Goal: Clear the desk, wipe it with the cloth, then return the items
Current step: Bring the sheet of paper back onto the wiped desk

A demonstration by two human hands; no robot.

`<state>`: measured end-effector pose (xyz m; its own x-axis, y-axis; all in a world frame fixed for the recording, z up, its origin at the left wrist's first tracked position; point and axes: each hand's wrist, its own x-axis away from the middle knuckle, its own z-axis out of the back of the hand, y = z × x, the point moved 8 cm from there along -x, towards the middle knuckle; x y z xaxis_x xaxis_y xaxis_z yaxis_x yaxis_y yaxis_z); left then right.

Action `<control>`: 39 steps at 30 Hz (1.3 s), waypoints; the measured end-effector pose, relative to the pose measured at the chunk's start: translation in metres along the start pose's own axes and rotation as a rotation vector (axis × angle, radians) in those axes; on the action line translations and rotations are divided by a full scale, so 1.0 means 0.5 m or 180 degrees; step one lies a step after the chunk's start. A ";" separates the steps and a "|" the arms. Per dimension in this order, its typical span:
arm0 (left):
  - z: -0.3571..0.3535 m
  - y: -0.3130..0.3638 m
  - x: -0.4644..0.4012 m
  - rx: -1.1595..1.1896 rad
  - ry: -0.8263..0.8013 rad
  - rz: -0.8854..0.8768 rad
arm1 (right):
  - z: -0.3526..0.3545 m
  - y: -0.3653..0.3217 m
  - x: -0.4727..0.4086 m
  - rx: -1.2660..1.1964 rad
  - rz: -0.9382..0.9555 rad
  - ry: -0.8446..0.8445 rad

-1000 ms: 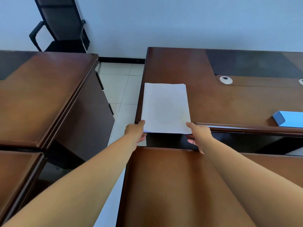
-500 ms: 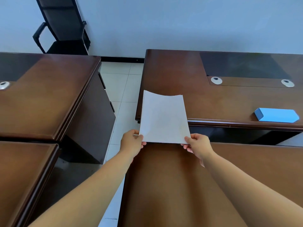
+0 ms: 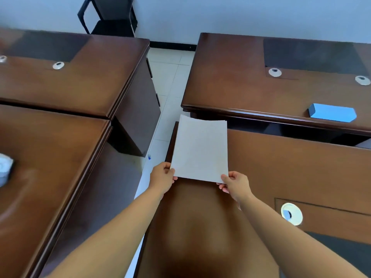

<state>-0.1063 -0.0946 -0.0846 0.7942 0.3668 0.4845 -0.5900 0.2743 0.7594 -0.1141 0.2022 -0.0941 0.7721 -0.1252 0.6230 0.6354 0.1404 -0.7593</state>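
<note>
A stack of white paper is held in the air by both hands, seen from a head camera looking down. The left hand is clamped on the near left corner, thumb on top; the right hand is clamped on the near right corner in the same way. The paper's long axis runs straight away from the person, so the far short edge points at the far tabletop and sags a little. The stack hangs over the left end of the near tabletop, its left edge close to the gap above the tiled floor.

Each hand is equally near the paper, one at either corner. A blue box lies well apart to the right on the far tabletop. Two more tabletops stand to the left across the aisle; on the nearer one a white object, possibly the cloth, is cut off by the frame edge.

The paper is judged to be in transit between tabletops. Whether it is being cleared or returned cannot be told. The set-down would likely call for both hands lowering together, far edge first.
</note>
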 end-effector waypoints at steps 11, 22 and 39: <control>0.037 -0.069 0.013 -0.1173 0.0107 -0.0067 | 0.009 0.022 0.009 0.1900 0.0214 0.0298; 0.004 0.055 -0.149 -0.1242 -0.0212 -0.0268 | -0.030 -0.095 -0.108 0.1319 0.0648 0.0583; -0.031 0.094 -0.212 -0.1661 -0.0345 -0.0632 | -0.068 -0.102 -0.136 0.1348 0.0744 0.0391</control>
<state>-0.2207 -0.1069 -0.1069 0.8914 0.1776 0.4169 -0.3996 0.7418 0.5386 -0.1995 0.1702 -0.1042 0.9038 -0.1541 0.3992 0.4125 0.5619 -0.7170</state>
